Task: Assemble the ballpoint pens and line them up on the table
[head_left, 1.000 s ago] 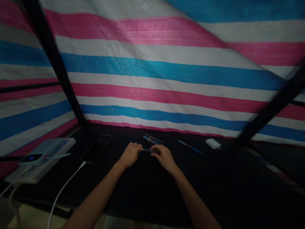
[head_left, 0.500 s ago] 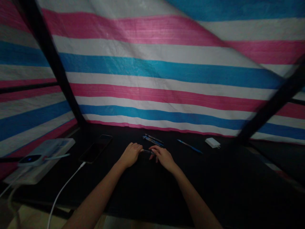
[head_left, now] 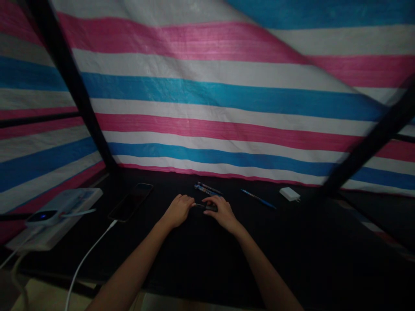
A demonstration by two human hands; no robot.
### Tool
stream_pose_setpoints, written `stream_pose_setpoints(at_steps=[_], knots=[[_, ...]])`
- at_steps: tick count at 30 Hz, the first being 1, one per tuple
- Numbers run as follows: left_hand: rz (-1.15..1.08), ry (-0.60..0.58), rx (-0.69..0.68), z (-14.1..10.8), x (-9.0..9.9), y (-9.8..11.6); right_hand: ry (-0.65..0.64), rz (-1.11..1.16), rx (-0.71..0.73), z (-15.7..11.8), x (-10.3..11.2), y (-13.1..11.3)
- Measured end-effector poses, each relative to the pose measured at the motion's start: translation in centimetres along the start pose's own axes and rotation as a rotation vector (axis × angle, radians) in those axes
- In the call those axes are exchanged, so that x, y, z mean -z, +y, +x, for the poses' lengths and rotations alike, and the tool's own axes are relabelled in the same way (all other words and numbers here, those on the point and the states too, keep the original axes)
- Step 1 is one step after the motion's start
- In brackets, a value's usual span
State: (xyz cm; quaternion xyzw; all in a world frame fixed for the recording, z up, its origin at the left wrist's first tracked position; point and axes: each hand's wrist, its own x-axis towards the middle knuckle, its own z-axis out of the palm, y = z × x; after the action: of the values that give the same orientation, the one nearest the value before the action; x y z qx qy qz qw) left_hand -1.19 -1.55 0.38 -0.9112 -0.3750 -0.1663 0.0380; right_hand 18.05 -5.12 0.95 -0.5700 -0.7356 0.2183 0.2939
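Observation:
My left hand (head_left: 178,210) rests on the black table with its fingers closed on the left end of a slim dark pen (head_left: 199,206). To its right, my right hand (head_left: 222,213) curls round the pen's thicker dark end, thumb and fingers on either side. The pen lies roughly level between both hands, low over the tabletop. Just beyond the hands are several pens lying together (head_left: 207,188). A blue pen (head_left: 258,199) lies apart from them, farther right.
A dark phone (head_left: 131,202) with a white cable lies left of my hands. At the far left, a device with a lit display (head_left: 42,217) sits on a pale box (head_left: 78,207). A white charger (head_left: 289,194) is at the right. Striped sheeting hangs behind the table.
My right hand's fingers have shifted and spread slightly around the pen's right end, showing more of its dark part. My left hand has hardly moved.

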Motion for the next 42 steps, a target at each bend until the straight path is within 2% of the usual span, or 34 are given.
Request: stream_pose_setpoints(at_steps=[1,5,9,15,20,24,29,34,38,42], knots=[[0.004,0.000,0.005,0.0,0.0,0.0,0.013,0.015,0.001,0.0,0.0,0.0],[-0.004,-0.007,0.005,0.0,0.0,0.0,-0.103,0.099,0.000,-0.1,-0.2,-0.2],[-0.006,-0.009,0.006,-0.1,0.1,0.0,-0.034,-0.014,-0.011,-0.1,-0.5,-0.3],[-0.001,-0.025,0.003,-0.1,0.1,0.1,-0.130,0.176,-0.012,0.1,-0.7,0.3],[0.015,-0.035,0.004,0.0,0.0,0.2,-0.053,0.061,0.014,-0.1,-0.5,0.1],[0.019,-0.003,0.025,0.0,0.0,0.2,-0.055,-0.023,0.002,-0.1,-0.3,-0.4],[0.010,-0.011,0.008,0.0,0.2,0.2,-0.071,-0.032,-0.058,0.0,0.1,-0.5],[0.014,-0.015,0.012,0.0,0.2,0.2,-0.021,0.008,-0.030,-0.1,-0.1,-0.4],[0.008,-0.017,0.002,0.0,0.2,0.2,-0.117,0.091,-0.063,-0.1,-0.3,-0.5],[0.033,0.002,0.028,0.0,0.2,0.1,-0.045,-0.012,-0.045,0.0,0.4,-0.3]])
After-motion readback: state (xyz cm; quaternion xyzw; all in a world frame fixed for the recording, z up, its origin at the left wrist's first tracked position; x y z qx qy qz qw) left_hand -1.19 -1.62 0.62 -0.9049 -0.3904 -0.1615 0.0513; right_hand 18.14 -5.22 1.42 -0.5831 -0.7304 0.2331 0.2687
